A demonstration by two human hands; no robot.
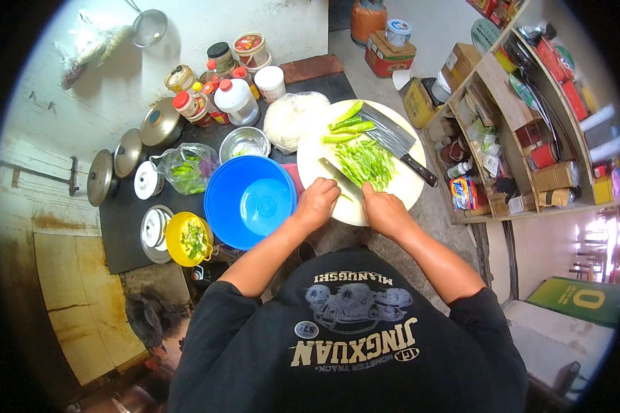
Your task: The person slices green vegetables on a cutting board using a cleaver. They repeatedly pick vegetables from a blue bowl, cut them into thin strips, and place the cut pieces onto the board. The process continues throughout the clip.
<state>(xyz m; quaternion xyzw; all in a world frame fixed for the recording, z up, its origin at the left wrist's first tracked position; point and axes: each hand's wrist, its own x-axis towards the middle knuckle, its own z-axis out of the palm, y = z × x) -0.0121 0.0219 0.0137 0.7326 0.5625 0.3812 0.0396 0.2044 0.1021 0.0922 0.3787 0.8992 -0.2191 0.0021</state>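
A round pale cutting board (pixel 412 134) lies before me. My right hand (pixel 385 209) is closed on a knife, whose blade (pixel 341 174) lies over the board beside a pile of sliced green peppers (pixel 367 164). My left hand (pixel 319 200) is at the board's left edge, close to the blade, with its fingers curled; whether it holds a piece is not visible. Several whole green peppers (pixel 349 126) rest at the far side of the board. A cleaver (pixel 385 129) lies beside them, its dark handle over the board's right edge.
Left of the board stand a blue plastic basin (pixel 222 201), a yellow colander (pixel 173 240) with chopped vegetables, a metal bowl (pixel 245 137) and a bag of green peppers (pixel 186 168). Beyond are a bag of noodles (pixel 294 118) and a lidded plastic jar (pixel 236 98). Wooden shelves (pixel 501 116) stand right.
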